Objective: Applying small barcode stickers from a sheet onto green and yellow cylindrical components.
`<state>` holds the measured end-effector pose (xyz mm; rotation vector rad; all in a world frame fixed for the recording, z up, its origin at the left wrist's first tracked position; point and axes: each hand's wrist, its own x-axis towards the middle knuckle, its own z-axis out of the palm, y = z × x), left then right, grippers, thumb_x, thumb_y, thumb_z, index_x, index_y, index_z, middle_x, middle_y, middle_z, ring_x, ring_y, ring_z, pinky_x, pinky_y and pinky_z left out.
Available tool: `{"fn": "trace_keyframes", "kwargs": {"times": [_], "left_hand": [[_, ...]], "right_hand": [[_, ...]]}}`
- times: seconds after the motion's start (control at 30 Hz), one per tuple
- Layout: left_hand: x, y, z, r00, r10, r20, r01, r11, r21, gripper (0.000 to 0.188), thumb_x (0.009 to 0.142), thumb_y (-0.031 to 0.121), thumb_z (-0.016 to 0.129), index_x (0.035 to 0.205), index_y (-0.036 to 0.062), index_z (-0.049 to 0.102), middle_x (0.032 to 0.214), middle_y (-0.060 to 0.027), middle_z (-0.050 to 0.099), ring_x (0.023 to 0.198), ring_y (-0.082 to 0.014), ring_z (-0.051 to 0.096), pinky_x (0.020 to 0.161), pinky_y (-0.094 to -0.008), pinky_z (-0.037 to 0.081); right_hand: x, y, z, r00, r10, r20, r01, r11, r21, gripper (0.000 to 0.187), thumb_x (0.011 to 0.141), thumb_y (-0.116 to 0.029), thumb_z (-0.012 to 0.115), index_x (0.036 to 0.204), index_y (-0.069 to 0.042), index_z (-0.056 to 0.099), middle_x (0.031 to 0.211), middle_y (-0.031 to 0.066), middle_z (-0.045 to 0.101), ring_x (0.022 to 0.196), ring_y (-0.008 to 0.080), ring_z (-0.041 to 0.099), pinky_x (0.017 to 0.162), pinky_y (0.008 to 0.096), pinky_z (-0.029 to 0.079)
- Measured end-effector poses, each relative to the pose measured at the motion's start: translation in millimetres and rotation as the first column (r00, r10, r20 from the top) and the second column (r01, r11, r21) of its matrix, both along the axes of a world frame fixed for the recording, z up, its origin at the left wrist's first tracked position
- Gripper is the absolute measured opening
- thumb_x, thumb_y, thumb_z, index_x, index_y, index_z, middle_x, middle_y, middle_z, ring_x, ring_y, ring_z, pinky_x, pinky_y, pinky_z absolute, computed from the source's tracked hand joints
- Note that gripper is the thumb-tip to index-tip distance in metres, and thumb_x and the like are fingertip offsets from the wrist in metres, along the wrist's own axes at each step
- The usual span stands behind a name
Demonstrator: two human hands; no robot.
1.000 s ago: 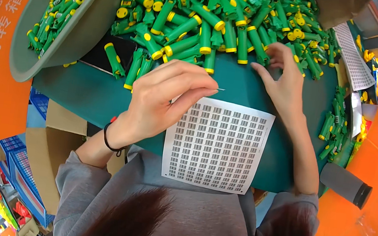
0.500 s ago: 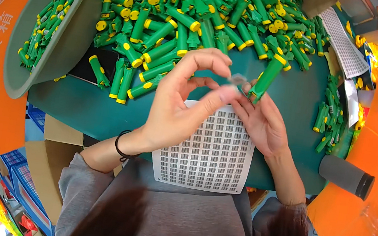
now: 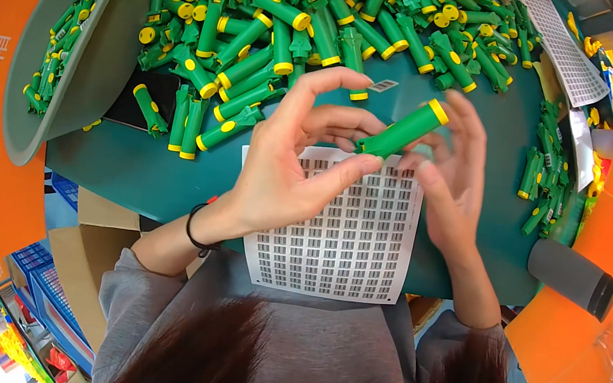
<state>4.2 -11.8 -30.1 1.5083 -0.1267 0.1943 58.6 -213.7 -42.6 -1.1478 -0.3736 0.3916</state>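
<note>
A green plastic tube with a yellow end cap slants up to the right in front of me. My left hand grips its lower end between thumb and fingers. A small barcode sticker clings to that hand's raised index fingertip. My right hand is beside the tube, its fingers apart and slightly blurred; some fingertips pass behind the tube, where contact is hidden. Below both hands a white sheet of barcode stickers hangs over the table's near edge toward my lap.
Heaped green tubes cover the back of the green table. A grey-green basin with more tubes stands at left, near a dark flat object. At right are stickered tubes, another sticker sheet and a grey cylinder.
The tube has passed from my right hand into my left hand's grip and tilted further over. My right fingers have spread. The sticker stays at my left index fingertip.
</note>
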Motion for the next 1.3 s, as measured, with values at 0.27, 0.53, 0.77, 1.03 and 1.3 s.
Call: {"fn": "trace_keyframes", "kwargs": {"times": [0.27, 0.53, 0.77, 1.03, 1.3], "left_hand": [[-4.4, 22.7, 15.6, 0.982, -0.053, -0.182, 0.05, 0.999, -0.02, 0.05, 0.087, -0.004, 0.075, 0.13, 0.0011, 0.051, 0.12, -0.0154, 0.066, 0.102, -0.0172, 0.067, 0.093, -0.0312, 0.053], [-0.1, 24.3, 32.6, 0.998, -0.06, -0.01, 0.06, 0.968, 0.245, 0.011, 0.089, 0.002, 0.073, 0.099, -0.0009, 0.069, 0.119, -0.0127, 0.066, 0.105, -0.015, 0.064, 0.094, -0.0318, 0.052], [5.6, 18.8, 32.3, 0.989, -0.111, -0.094, 0.14, 0.897, 0.418, 0.011, 0.09, 0.005, 0.073, 0.097, -0.0011, 0.068, 0.1, -0.0084, 0.071, 0.095, -0.0151, 0.068, 0.088, -0.0301, 0.054], [9.1, 17.7, 35.2, 0.988, -0.104, -0.117, 0.146, 0.879, 0.453, 0.011, 0.09, 0.005, 0.073, 0.097, -0.0023, 0.068, 0.093, -0.0068, 0.071, 0.09, -0.0151, 0.069, 0.085, -0.0296, 0.055], [8.7, 16.8, 33.5, 0.989, -0.096, -0.108, 0.136, 0.871, 0.472, 0.011, 0.09, 0.005, 0.073, 0.096, -0.0027, 0.069, 0.091, -0.0067, 0.072, 0.088, -0.0146, 0.069, 0.084, -0.0291, 0.055]], "right_hand": [[9.7, -9.9, 0.6, 0.994, 0.09, 0.067, -0.082, 0.99, -0.113, 0.035, 0.095, 0.002, 0.062, 0.13, 0.004, 0.057, 0.127, 0.0201, 0.061, 0.091, 0.0156, 0.064, 0.079, 0.0278, 0.054], [-5.8, -4.6, -4.7, 0.995, 0.024, 0.092, -0.009, 0.986, -0.164, 0.039, 0.089, 0.01, 0.069, 0.126, 0.008, 0.062, 0.127, 0.0191, 0.063, 0.112, 0.0242, 0.066, 0.097, 0.034, 0.057], [-7.4, -4.5, -9.0, 0.99, 0.031, 0.138, -0.001, 0.977, -0.211, 0.041, 0.086, 0.011, 0.072, 0.126, 0.007, 0.063, 0.126, 0.0177, 0.064, 0.113, 0.0228, 0.065, 0.098, 0.0325, 0.056], [-6.2, -7.4, -7.4, 0.967, 0.059, 0.247, 0.017, 0.955, -0.295, 0.038, 0.086, 0.013, 0.069, 0.124, 0.01, 0.063, 0.127, 0.018, 0.064, 0.108, 0.0217, 0.067, 0.09, 0.0317, 0.059], [-8.1, -6.1, -4.8, 0.968, 0.064, 0.241, 0.014, 0.951, -0.308, 0.038, 0.086, 0.013, 0.069, 0.124, 0.009, 0.063, 0.126, 0.0181, 0.064, 0.109, 0.0219, 0.067, 0.091, 0.0317, 0.059]]}}
